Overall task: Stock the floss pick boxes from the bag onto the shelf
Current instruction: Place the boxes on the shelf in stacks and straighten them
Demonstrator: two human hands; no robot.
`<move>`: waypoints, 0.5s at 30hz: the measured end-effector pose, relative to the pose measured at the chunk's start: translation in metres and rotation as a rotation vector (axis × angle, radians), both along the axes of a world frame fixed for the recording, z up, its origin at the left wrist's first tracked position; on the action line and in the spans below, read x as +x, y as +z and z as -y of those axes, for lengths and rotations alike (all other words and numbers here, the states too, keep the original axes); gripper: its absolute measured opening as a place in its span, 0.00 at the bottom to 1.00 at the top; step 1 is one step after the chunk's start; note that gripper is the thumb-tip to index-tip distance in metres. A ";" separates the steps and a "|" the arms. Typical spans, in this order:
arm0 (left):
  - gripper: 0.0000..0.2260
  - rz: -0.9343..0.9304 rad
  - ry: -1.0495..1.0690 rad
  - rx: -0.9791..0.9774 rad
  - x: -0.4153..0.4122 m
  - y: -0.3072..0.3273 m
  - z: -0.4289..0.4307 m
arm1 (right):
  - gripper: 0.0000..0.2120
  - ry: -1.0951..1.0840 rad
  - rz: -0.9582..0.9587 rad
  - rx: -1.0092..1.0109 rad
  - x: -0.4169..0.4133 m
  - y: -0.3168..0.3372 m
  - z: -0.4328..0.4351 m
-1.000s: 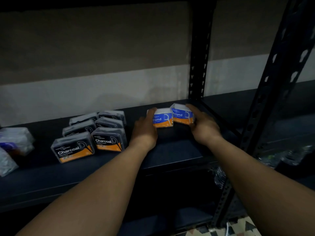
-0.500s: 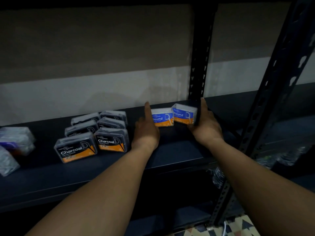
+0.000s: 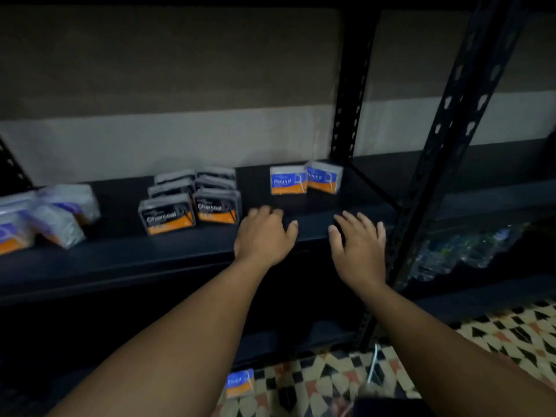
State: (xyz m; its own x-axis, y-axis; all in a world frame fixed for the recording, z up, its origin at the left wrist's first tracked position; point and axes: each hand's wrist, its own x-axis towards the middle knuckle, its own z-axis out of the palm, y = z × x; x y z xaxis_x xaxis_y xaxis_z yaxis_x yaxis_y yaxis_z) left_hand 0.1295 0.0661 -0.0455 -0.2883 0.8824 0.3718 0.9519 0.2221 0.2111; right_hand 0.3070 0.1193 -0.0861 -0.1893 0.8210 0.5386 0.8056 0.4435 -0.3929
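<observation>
Left hand (image 3: pixel 264 233) and right hand (image 3: pixel 359 248) released Round boxes (image 3: pixel 305 179).

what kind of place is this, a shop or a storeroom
Most likely a small shop or its stockroom: a dark slotted-metal shelf rack holds retail packs set in groups, Charcoal floss pick boxes and Round floss pick boxes, against a wall over a patterned tile floor.

Blurred packs (image 3: pixel 18 224) run off the left edge; a forearm (image 3: pixel 180 341) partly hides the floor box (image 3: pixel 240 383)
</observation>
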 end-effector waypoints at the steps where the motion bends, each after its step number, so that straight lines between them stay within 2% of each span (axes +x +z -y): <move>1: 0.22 -0.047 -0.019 0.040 0.003 -0.007 0.012 | 0.21 0.025 -0.009 -0.025 0.001 -0.002 0.010; 5: 0.28 -0.219 -0.152 0.119 0.009 -0.051 0.067 | 0.29 0.178 -0.036 -0.151 0.003 -0.017 0.052; 8: 0.23 -0.206 -0.261 0.122 0.001 -0.084 0.103 | 0.24 0.282 -0.030 -0.245 0.004 -0.044 0.082; 10: 0.19 -0.137 -0.298 0.089 -0.007 -0.111 0.125 | 0.19 0.357 -0.038 -0.411 0.003 -0.064 0.096; 12: 0.17 0.031 -0.264 0.005 -0.017 -0.137 0.146 | 0.17 0.398 -0.044 -0.635 0.000 -0.079 0.105; 15: 0.16 0.277 -0.135 -0.320 -0.032 -0.164 0.164 | 0.19 0.441 0.118 -0.903 -0.005 -0.101 0.112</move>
